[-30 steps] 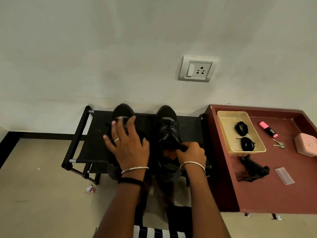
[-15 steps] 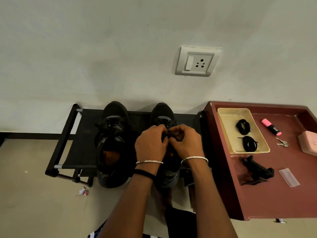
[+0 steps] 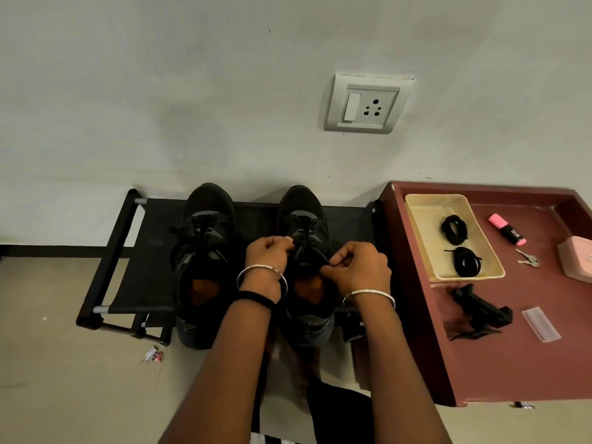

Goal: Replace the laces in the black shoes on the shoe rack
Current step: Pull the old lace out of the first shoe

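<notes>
Looking like the untying step, left hand [image 3: 268,255] and right hand [image 3: 356,268] each pinch the black lace [image 3: 303,231] of the right-side black sneaker [image 3: 300,205] on the black fabric shoe rack [image 3: 153,251], so next it probably needs tugging out of the eyelets.

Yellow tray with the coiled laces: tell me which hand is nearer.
Right. The right hand pinches the lace on the shoe's side facing the tray; the left hand pinches it across the shoe, farther off.
</notes>
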